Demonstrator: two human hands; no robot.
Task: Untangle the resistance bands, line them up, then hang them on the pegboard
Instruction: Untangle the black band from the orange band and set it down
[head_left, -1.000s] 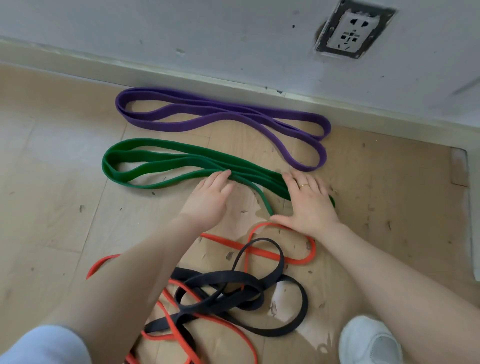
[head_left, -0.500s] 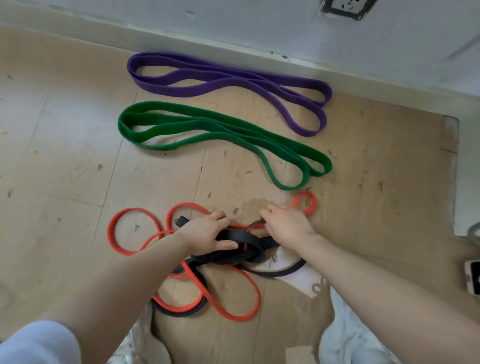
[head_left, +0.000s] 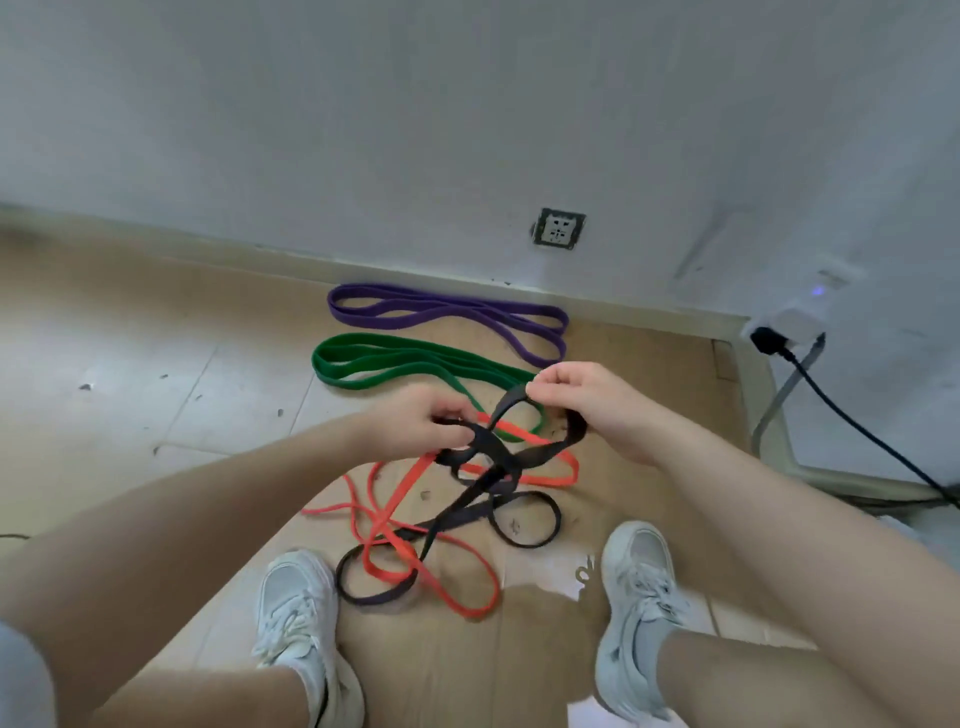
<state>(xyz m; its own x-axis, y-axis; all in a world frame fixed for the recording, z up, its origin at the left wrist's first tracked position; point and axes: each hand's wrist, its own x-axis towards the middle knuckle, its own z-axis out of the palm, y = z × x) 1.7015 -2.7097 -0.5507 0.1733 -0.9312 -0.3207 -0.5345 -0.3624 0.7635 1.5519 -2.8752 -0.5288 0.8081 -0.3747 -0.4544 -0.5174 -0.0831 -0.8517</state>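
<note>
1. on the floor by the wall, the purple band (head_left: 447, 317) and green band (head_left: 415, 364) lie lined up, untouched.
2. the left hand (head_left: 421, 421) now pinches the black band (head_left: 493, 467), lifted off the floor since half a second ago.
3. the orange band (head_left: 415, 519) trails through it, still tangled.
4. the right hand (head_left: 587, 400) pinches another black loop, held apart from the left; separating looks underway, hanging not yet begun.

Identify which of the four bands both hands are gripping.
The black band: left hand and right hand lift it, snarled with the orange band. The green band and purple band lie flat, untouched.
</note>
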